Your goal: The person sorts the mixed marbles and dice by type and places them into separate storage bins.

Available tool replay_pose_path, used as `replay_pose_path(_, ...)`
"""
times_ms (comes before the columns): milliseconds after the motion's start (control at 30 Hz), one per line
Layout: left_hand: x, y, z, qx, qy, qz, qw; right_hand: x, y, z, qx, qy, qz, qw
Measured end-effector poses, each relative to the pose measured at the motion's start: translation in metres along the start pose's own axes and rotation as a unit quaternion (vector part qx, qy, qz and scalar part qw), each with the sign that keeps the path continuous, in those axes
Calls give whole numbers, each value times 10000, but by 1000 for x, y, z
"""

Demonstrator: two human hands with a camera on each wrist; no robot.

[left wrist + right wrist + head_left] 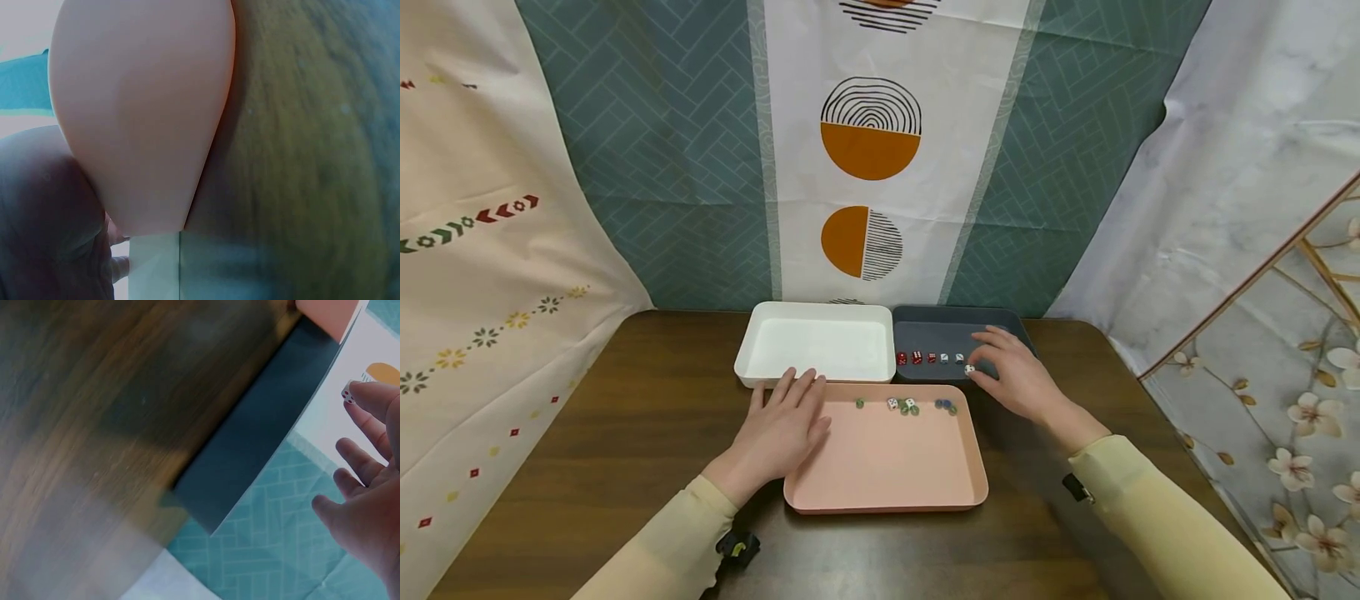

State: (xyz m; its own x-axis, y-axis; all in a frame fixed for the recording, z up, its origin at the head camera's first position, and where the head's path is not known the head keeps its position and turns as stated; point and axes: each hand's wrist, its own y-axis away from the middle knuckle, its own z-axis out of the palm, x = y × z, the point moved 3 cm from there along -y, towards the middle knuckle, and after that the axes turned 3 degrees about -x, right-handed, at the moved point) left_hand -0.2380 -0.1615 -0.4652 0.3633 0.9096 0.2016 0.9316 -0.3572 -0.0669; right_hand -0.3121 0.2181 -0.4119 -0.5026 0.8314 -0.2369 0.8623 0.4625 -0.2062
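My right hand [1017, 373] pinches a white die [347, 392] between thumb and forefinger over the front right part of the dark tray [1000, 317]. Its other fingers are spread in the right wrist view. Inside that tray, three red dice [917, 357] and two white dice [952, 358] form a row to the left of the held die. My left hand [782, 429] lies with fingers extended over the left edge of the pink tray [887, 467], fingertips at the white tray's front rim. Along the pink tray's far side are white dice [892, 404], small green pieces [860, 403] and blue pieces [943, 403].
The white tray [820, 337] stands at the back left, beside the dark tray and behind the pink one. All three sit on a brown wooden table [647, 417]. Patterned cloths hang behind [880, 250] and at both sides of the table.
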Motion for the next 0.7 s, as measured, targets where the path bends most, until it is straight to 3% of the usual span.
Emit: replay_pose_path(700, 2, 0, -1, 34, -23, 40, 10000, 38, -23, 8, -177, 219, 376, 9989)
